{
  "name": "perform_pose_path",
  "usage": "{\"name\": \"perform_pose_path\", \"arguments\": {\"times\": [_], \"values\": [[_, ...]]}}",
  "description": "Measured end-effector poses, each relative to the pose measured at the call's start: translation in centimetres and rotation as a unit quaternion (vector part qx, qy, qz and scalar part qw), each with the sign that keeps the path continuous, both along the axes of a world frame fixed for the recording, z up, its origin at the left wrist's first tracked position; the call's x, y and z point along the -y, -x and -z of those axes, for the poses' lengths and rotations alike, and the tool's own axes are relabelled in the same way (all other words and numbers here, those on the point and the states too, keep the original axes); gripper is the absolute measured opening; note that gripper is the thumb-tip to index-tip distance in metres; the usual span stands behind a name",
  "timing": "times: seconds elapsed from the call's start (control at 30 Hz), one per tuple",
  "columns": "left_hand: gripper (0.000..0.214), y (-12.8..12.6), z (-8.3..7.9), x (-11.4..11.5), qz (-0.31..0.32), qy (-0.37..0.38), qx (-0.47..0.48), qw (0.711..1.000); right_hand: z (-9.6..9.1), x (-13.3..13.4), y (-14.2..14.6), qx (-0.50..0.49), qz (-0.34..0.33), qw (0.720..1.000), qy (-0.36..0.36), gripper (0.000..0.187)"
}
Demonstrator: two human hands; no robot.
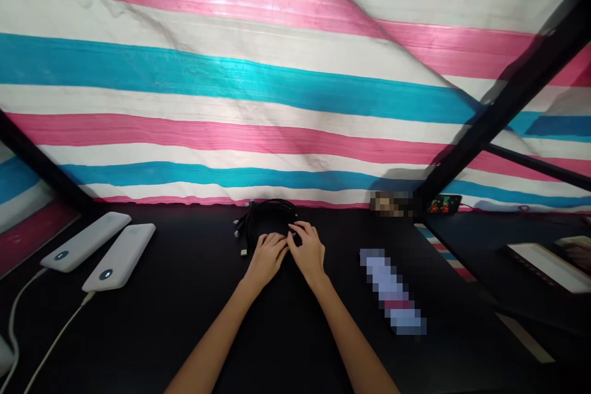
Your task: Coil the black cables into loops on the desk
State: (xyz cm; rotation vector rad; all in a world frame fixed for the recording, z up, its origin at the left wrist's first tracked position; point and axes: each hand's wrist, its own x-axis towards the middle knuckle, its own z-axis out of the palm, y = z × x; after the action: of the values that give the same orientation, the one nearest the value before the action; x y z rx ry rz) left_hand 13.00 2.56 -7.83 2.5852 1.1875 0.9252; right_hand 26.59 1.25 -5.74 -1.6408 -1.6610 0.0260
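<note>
Cable coil (268, 218) held by left hand (270, 255) and right hand (309, 249) near table edge (184, 209).

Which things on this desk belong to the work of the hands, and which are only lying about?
In use: coiled black cables, with the left hand and right hand on them.

Lying about: a white power bank, a second white power bank, white cables, a phone, a blurred object.
</note>
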Motion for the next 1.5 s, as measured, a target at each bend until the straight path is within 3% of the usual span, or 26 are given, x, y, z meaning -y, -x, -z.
{"name": "perform_pose_path", "arguments": {"times": [0.53,0.8,1.07,1.5], "values": [[0.022,0.4,0.1,-0.3,0.005,0.019,0.023,1.000,-0.4,0.3,1.7,0.097,0.087,0.989,0.066,0.038],[0.017,0.2,0.3,-0.2,-0.001,0.012,0.028,1.000,-0.9,0.1,0.8,0.026,0.103,0.987,0.117,0.027],[0.016,0.3,0.1,-0.3,0.000,0.024,0.033,0.999,0.0,-0.3,0.2,-0.070,0.086,0.990,0.092,0.026],[0.018,0.2,-0.5,0.0,-0.023,0.017,0.037,0.999,-0.2,-0.2,-0.1,-0.022,0.030,0.999,0.022,0.029]]}}
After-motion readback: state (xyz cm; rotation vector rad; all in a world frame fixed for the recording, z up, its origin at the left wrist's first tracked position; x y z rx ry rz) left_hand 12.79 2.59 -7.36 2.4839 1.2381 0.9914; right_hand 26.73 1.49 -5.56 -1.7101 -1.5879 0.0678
